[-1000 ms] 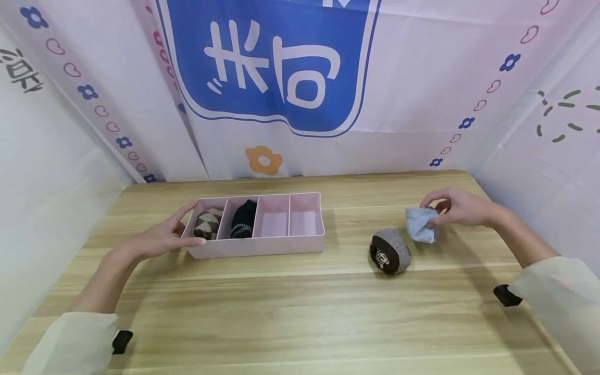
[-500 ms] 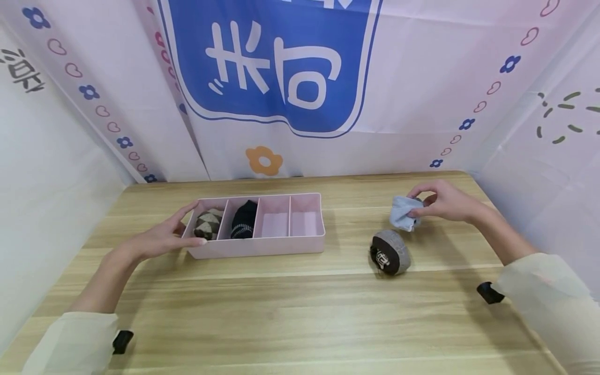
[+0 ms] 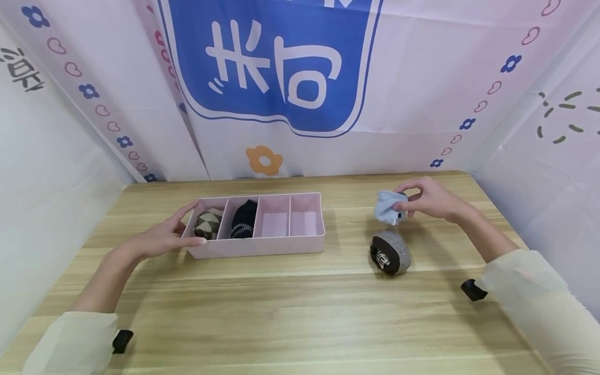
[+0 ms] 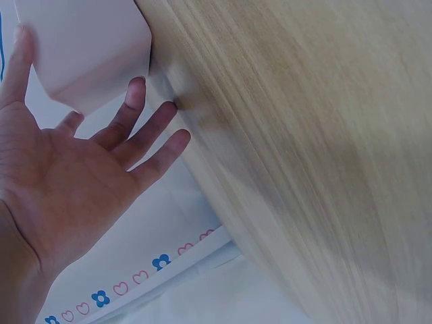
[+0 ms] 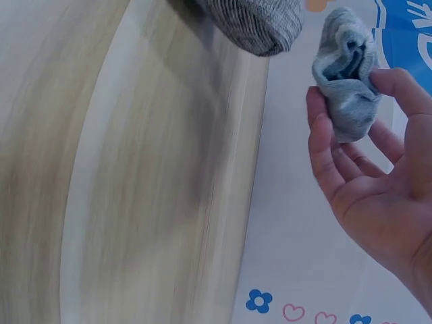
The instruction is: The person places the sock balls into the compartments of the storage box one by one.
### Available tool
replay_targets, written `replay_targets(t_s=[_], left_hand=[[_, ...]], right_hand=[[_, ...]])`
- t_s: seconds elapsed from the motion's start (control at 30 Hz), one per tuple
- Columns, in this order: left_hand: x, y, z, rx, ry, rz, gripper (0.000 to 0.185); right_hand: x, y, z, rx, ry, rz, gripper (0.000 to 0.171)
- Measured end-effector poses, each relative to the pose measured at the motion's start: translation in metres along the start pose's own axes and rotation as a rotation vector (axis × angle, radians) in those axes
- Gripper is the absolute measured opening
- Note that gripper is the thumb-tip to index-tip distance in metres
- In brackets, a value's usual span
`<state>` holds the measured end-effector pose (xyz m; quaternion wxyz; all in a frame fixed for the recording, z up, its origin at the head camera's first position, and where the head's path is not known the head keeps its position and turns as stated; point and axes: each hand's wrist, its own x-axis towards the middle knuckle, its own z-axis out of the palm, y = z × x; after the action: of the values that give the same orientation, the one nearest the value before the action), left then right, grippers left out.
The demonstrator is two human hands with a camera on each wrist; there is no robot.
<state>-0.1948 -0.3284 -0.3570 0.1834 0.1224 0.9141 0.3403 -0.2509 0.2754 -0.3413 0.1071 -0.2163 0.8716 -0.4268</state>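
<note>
Right hand (image 3: 428,200) has carried the blue sock (image 3: 387,207) left — pinched thumb-to-fingers, above the tabletop (image 3: 300,317) toward its back edge; closer to the box (image 3: 262,246) now, not in it. Left hand (image 3: 157,238) — thumb and forefinger spread wide, gripping the box's left end.

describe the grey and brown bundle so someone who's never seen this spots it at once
On the wooden table, find the pink divided box, then look to its right. A rounded grey and dark brown bundle with white marking lies there, nearer the person than the light blue bundle in the right hand. It is the only bundle in neither box nor hand.
</note>
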Motion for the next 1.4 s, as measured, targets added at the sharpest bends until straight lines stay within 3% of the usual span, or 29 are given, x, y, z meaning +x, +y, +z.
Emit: replay_targets(t_s=[0.2, 0.43, 0.6, 0.97, 1.4], left_hand=[[0.0, -0.001, 0.0, 0.01, 0.002, -0.004, 0.107], [0.0, -0.001, -0.001, 0.004, -0.002, -0.003, 0.108], [0.0, 0.001, -0.001, 0.007, -0.004, -0.006, 0.108], [-0.003, 0.003, -0.002, -0.006, -0.002, -0.003, 0.108], [-0.002, 0.001, -0.001, -0.014, -0.005, -0.001, 0.108]], right_hand=[[0.006, -0.009, 0.006, 0.07, -0.006, 0.017, 0.032], [0.015, -0.018, 0.014, 0.2, -0.078, 0.066, 0.05], [0.024, -0.024, 0.022, 0.26, -0.108, 0.041, 0.053], [0.043, -0.044, 0.041, 0.255, -0.106, -0.061, 0.039], [0.058, -0.068, 0.059, 0.248, -0.108, -0.079, 0.039]])
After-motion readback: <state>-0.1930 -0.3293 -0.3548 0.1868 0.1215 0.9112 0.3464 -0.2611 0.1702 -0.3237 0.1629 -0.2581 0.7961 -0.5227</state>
